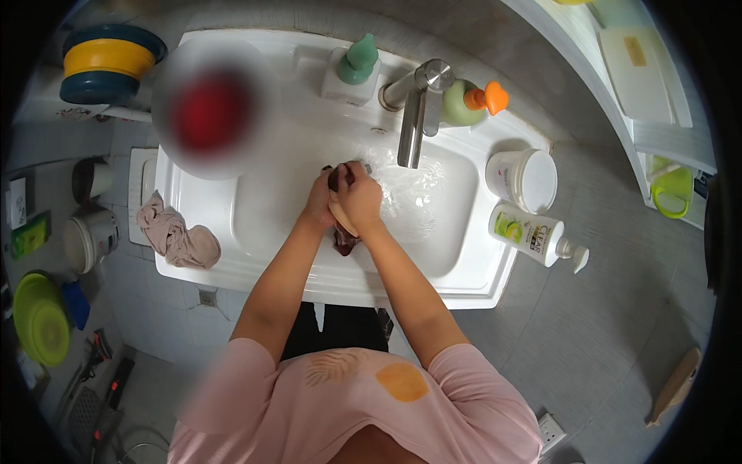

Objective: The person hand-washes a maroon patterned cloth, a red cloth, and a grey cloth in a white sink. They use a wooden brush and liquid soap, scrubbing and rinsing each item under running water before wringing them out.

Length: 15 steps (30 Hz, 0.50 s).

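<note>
At the centre, the left hand and right hand cover the middle of the dark bundle. At ten o'clock, the red thing is blurred past telling. Toward half past seven, the left sleeve smears. At one o'clock, the tap hides one side of the green bottle; farther out, the top edge cuts a yellow thing. At six o'clock, the shirt runs off the lower edge.

Soft light glints off the basin water. A red patch is heavily blurred. Straight lines bow toward black corners.
</note>
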Motion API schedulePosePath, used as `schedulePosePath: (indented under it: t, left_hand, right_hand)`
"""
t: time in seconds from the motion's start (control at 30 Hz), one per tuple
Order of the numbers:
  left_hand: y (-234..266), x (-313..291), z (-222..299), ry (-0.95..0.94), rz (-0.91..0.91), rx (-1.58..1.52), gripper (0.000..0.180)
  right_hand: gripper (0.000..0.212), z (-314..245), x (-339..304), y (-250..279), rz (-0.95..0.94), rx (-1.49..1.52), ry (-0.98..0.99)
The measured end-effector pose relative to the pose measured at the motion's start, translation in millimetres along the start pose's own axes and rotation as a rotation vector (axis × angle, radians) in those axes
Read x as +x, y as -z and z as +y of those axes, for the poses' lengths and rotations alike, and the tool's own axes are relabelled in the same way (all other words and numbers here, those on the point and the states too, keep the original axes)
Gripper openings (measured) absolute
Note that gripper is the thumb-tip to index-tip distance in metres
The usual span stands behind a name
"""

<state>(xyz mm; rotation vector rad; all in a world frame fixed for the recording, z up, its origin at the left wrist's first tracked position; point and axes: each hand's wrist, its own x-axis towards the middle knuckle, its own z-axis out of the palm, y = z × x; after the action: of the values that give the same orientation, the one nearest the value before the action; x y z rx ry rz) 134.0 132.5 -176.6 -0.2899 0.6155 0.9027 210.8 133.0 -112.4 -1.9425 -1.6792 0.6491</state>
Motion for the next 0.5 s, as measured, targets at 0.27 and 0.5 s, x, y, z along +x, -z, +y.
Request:
schedulePosePath:
  t: [0.27,0.5]
  left_hand:
    - [25,-6,-3,-0.224,0.228,0.521,0.032]
    - [41,15,-13,-0.156,0.389,0.598,0.025]
  right_hand:
    - [0.053,89,5,9,-0.127,-0.526,-0.184]
    - [0.022,103,4,-22,-0.038,-0.417,-0.035]
